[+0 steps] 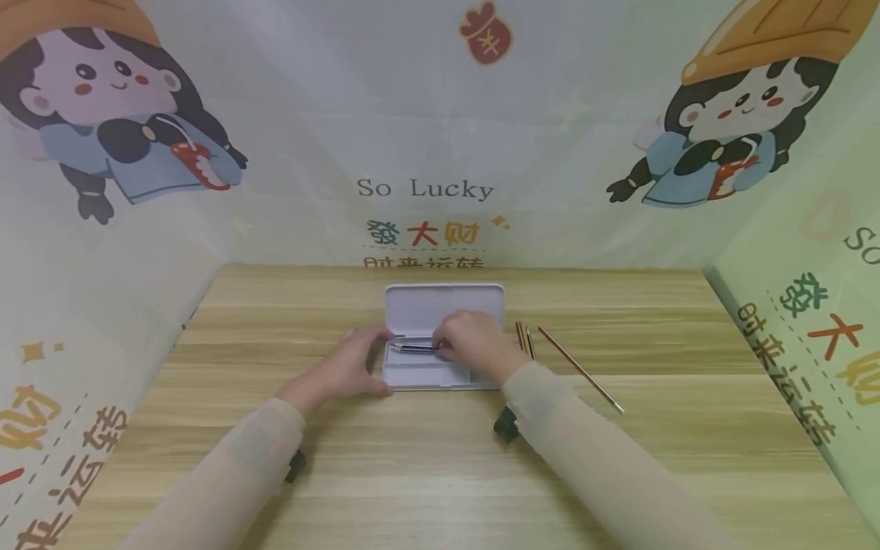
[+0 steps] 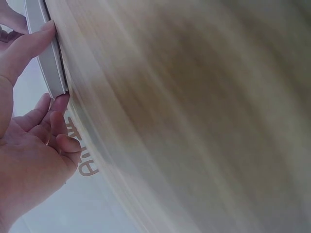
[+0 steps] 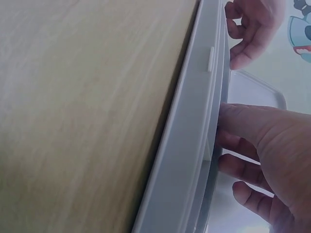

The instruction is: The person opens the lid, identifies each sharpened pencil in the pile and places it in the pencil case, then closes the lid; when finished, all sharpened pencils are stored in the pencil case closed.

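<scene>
A white pencil case lies with its lid raised at the back. Across its left end, my left hand holds it between a thumb at the front corner and fingers towards the back. In the left wrist view, the thumb lies along the side of the case. My right hand reaches over the rear compartment and pinches dark pencils, whose tips point left. Its fingers dip behind the case's front wall in the right wrist view, hiding the pencils there.
Right of the case lie a few short pencils, partly behind my right hand, and a long reddish pencil set diagonally. The wooden table is bordered by a printed cloth backdrop behind and at both sides.
</scene>
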`<action>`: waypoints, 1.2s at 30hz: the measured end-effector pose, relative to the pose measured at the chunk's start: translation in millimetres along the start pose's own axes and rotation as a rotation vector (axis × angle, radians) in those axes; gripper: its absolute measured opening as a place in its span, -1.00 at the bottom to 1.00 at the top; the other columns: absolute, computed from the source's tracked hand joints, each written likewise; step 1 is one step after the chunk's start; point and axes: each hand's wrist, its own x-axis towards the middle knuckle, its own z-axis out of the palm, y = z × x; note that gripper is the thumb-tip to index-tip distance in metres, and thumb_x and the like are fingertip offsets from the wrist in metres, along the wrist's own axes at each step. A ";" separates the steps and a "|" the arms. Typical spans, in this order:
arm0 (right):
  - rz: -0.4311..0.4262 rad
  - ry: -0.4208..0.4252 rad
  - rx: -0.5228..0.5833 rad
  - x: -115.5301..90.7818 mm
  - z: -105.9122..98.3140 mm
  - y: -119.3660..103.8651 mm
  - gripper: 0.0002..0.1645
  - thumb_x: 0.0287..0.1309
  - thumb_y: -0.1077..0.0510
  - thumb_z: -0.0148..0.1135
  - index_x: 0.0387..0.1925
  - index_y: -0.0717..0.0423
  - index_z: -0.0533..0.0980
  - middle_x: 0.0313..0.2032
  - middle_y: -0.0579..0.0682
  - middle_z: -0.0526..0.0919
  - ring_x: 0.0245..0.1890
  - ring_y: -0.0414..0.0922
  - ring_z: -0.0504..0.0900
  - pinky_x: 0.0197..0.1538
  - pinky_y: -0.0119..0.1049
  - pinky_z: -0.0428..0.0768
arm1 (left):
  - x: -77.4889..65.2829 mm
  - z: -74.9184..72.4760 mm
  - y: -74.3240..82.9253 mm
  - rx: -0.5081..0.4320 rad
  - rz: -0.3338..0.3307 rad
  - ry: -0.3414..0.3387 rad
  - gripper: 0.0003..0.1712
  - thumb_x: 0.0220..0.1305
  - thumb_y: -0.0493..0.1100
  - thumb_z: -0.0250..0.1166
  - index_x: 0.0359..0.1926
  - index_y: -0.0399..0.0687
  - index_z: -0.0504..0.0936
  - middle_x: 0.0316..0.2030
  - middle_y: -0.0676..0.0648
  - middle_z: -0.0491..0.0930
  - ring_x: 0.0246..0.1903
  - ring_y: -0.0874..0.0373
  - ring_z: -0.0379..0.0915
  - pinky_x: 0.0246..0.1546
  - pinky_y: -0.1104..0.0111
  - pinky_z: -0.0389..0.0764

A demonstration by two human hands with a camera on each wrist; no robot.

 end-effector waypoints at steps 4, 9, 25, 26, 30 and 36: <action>0.006 -0.009 0.002 0.7 1.3 -1.1 -0.91 0.24 0.08 0.44 -0.22 -0.10 0.78 -0.18 -0.16 0.83 -0.12 -0.14 0.76 0.04 -0.17 0.71 | 0.4 0.1 -0.3 0.004 -0.006 -0.002 0.10 -0.22 -0.14 0.70 0.39 -0.26 0.40 0.35 -0.27 0.46 0.34 -0.19 0.30 0.48 -0.07 0.31; 0.000 0.006 0.018 -3.1 0.4 -0.4 -0.91 0.23 0.09 0.45 -0.23 -0.07 0.78 -0.23 -0.14 0.83 -0.18 -0.15 0.74 -0.01 -0.17 0.71 | 0.0 1.5 -0.6 0.002 -0.008 0.004 0.09 -0.22 -0.15 0.71 0.39 -0.26 0.41 0.34 -0.27 0.47 0.34 -0.19 0.31 0.48 -0.08 0.31; 0.205 0.110 0.115 -53.5 -22.0 28.7 -0.77 0.26 0.08 0.40 -0.07 -0.01 0.74 -0.26 -0.13 0.77 -0.22 -0.15 0.68 -0.13 -0.18 0.68 | -1.3 0.9 2.0 0.001 -0.001 -0.006 0.06 -0.19 -0.15 0.70 0.37 -0.26 0.41 0.35 -0.27 0.47 0.31 -0.17 0.31 0.46 -0.06 0.33; 0.215 0.108 0.117 -56.6 -21.9 31.1 -0.77 0.25 0.08 0.40 -0.07 -0.01 0.73 -0.26 -0.13 0.77 -0.23 -0.15 0.68 -0.14 -0.19 0.68 | -1.0 1.0 2.1 0.004 0.002 -0.009 0.07 -0.19 -0.15 0.70 0.37 -0.26 0.40 0.35 -0.27 0.47 0.31 -0.18 0.31 0.46 -0.07 0.33; 0.236 0.118 0.127 -66.5 -20.9 39.4 -0.75 0.23 0.08 0.41 -0.06 0.00 0.73 -0.27 -0.13 0.77 -0.26 -0.17 0.67 -0.17 -0.22 0.67 | -0.6 0.9 1.0 0.002 -0.003 -0.014 0.08 -0.19 -0.14 0.70 0.39 -0.24 0.39 0.36 -0.27 0.45 0.35 -0.19 0.29 0.49 -0.07 0.29; 0.261 0.144 0.153 -80.0 -21.2 50.0 -0.72 0.20 0.13 0.42 -0.04 0.04 0.72 -0.32 -0.14 0.75 -0.41 -0.23 0.58 -0.35 -0.33 0.58 | -1.7 -0.5 1.1 -0.005 -0.008 -0.010 0.08 -0.19 -0.15 0.70 0.39 -0.24 0.40 0.37 -0.27 0.44 0.36 -0.20 0.28 0.49 -0.09 0.29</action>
